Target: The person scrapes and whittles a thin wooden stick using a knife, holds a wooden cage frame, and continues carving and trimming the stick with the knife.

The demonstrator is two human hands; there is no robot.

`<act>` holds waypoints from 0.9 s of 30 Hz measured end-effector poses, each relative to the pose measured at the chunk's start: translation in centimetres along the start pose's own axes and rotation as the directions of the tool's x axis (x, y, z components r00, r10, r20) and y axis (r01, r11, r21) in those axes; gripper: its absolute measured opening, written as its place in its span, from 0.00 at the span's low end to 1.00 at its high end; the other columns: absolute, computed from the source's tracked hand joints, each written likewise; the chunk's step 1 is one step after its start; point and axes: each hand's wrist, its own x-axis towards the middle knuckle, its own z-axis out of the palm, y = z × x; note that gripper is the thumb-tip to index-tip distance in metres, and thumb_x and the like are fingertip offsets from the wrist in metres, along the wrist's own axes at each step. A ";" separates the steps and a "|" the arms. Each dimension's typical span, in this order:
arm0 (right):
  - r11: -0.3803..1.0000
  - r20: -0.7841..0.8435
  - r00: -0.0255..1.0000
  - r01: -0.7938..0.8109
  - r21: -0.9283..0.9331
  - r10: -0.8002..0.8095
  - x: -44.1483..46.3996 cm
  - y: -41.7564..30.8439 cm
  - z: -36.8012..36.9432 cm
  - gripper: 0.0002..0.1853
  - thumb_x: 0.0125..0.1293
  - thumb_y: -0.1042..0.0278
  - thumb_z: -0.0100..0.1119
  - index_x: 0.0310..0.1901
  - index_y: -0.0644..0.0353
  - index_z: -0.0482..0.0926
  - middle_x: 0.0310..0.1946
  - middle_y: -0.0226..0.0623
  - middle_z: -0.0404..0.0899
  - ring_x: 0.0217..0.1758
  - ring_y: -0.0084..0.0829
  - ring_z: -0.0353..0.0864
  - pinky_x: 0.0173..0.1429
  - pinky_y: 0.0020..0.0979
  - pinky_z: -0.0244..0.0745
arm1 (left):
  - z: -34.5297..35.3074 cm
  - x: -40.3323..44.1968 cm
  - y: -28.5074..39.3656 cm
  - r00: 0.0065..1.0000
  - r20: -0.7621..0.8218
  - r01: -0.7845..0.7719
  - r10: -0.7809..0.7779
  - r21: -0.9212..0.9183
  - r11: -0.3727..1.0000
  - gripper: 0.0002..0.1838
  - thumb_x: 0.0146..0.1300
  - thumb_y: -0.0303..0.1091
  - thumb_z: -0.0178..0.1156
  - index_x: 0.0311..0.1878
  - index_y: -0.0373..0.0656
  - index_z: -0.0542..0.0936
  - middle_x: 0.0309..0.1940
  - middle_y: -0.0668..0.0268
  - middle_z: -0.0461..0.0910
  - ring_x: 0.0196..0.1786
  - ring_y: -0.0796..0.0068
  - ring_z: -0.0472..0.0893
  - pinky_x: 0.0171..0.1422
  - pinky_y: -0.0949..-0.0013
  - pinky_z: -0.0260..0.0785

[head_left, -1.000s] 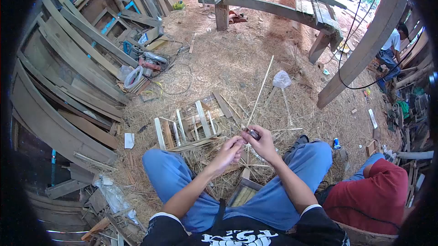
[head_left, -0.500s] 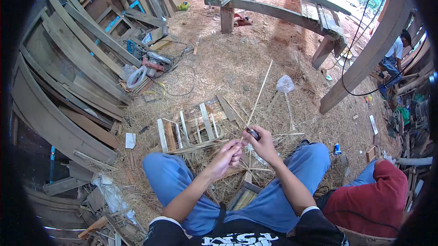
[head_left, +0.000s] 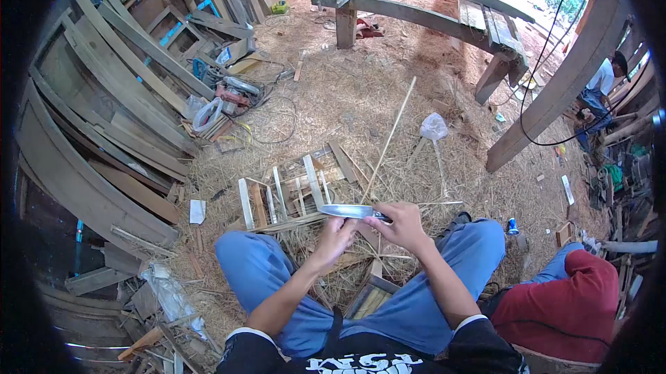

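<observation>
My right hand (head_left: 402,227) is closed around the dark handle of a knife (head_left: 345,210). Its broad, shiny blade points left and lies across the near end of a long, thin wooden strip (head_left: 390,140). My left hand (head_left: 336,239) pinches the strip's near end just below the blade, with the fingertips partly hidden. From there the strip slants up and away to the right. Beyond my left hand, a small slatted wooden frame (head_left: 310,178) lies on the shavings. Between my legs is another wooden piece (head_left: 375,296) with light strips in it.
Curved boards (head_left: 104,107) lean along the left side, near a power tool (head_left: 234,94) with cords. A wooden bench (head_left: 423,15) stands ahead, and a post (head_left: 555,90) rises at right. A person in red (head_left: 562,301) sits close on my right; another person (head_left: 600,93) is farther back.
The knife has turned so its blade now shows broadside, pointing left over my left hand. My right hand has rolled palm down, and the strip has shifted slightly toward me.
</observation>
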 end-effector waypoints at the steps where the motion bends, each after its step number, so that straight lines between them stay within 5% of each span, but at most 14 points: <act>1: 1.000 0.004 1.000 -0.001 -0.009 0.001 -0.1 0.3 -0.4 0.17 0.60 0.49 0.69 0.37 0.56 0.85 0.24 0.39 0.83 0.24 0.40 0.82 0.30 0.39 0.73 | 0.2 -0.3 0.4 1.000 0.022 0.019 -0.019 -0.011 1.000 0.11 0.78 0.38 0.50 0.51 0.42 0.75 0.26 0.78 0.64 0.22 0.90 0.59 0.24 0.80 0.50; 16: 0.961 0.015 1.000 0.019 -0.274 -0.015 -0.8 2.4 -3.2 0.18 0.56 0.43 0.69 0.29 0.50 0.84 0.19 0.30 0.80 0.23 0.32 0.80 0.30 0.34 0.68 | 1.6 -1.4 2.7 0.975 0.174 0.163 -0.138 -0.140 0.977 0.12 0.79 0.41 0.46 0.50 0.43 0.72 0.23 0.82 0.56 0.20 0.92 0.53 0.22 0.81 0.43; 20: 0.948 -0.105 0.993 0.014 -0.318 -0.050 -1.0 4.0 -3.1 0.20 0.58 0.41 0.67 0.29 0.51 0.84 0.17 0.29 0.77 0.22 0.32 0.78 0.29 0.34 0.65 | 1.5 -2.1 3.2 0.967 0.197 0.189 -0.164 -0.115 0.975 0.11 0.79 0.41 0.46 0.51 0.44 0.72 0.23 0.83 0.57 0.20 0.93 0.53 0.21 0.82 0.44; 27: 0.924 -0.065 0.989 -0.148 -0.353 0.134 -2.1 4.0 -4.7 0.23 0.62 0.38 0.63 0.30 0.52 0.85 0.14 0.35 0.75 0.17 0.37 0.75 0.26 0.37 0.67 | -0.6 -2.7 2.3 0.947 0.240 0.236 -0.215 -0.063 0.970 0.11 0.79 0.41 0.46 0.50 0.45 0.72 0.22 0.81 0.57 0.19 0.92 0.53 0.21 0.82 0.47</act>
